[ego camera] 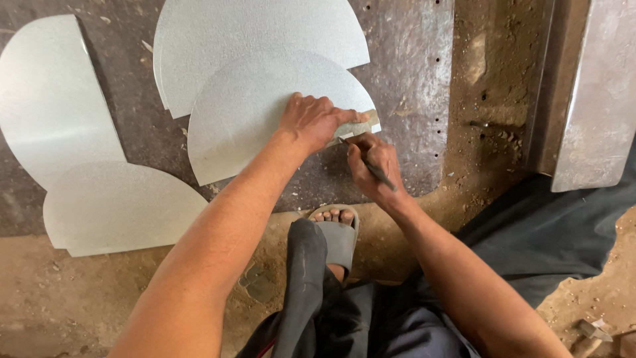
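Observation:
My left hand presses flat on a half-round sheet of shiny metal, its fingers spread toward the sheet's right corner. My right hand grips a thin dark scriber like a pen, with its tip touching the straight lower edge of the sheet beside my left fingers. The sheet lies on a dark steel plate on the ground.
A larger fan-shaped sheet lies under the top one. Two more cut sheets sit at the left. A long metal strip rests at the right. My sandalled foot stands on dirt below.

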